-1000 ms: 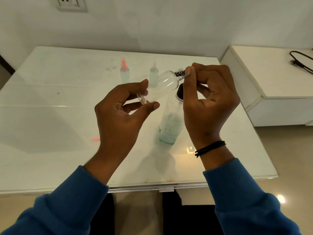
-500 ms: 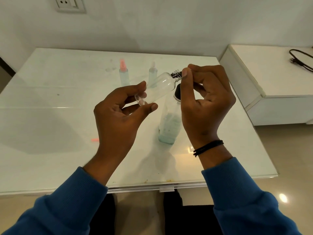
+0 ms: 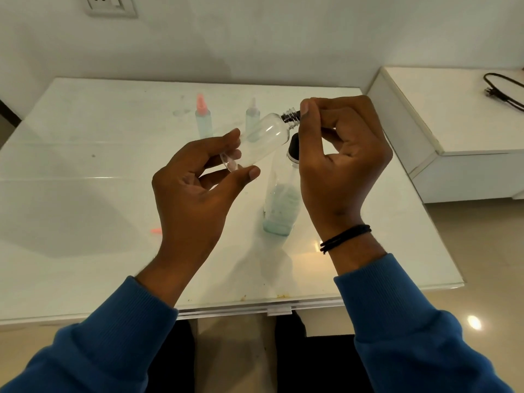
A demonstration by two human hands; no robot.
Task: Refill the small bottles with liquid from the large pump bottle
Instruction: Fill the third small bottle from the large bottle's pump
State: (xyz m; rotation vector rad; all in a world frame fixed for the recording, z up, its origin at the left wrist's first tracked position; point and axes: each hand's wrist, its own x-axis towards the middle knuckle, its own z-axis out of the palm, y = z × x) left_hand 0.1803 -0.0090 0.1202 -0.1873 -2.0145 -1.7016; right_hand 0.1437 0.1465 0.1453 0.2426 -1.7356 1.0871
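Small clear plastic bottle (image 3: 262, 139) lay tilted above the white surface (image 3: 85, 165), its base pinched by the left hand (image 3: 195, 191); the right hand (image 3: 340, 160) gripped something at its threaded neck.

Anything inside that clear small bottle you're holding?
The clear small bottle, tilted between the left hand and right hand, looks empty. Its mouth is covered by the right fingers.

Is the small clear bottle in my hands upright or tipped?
Tipped. The small clear bottle lies slanted, base in the left hand, neck raised toward the right hand.
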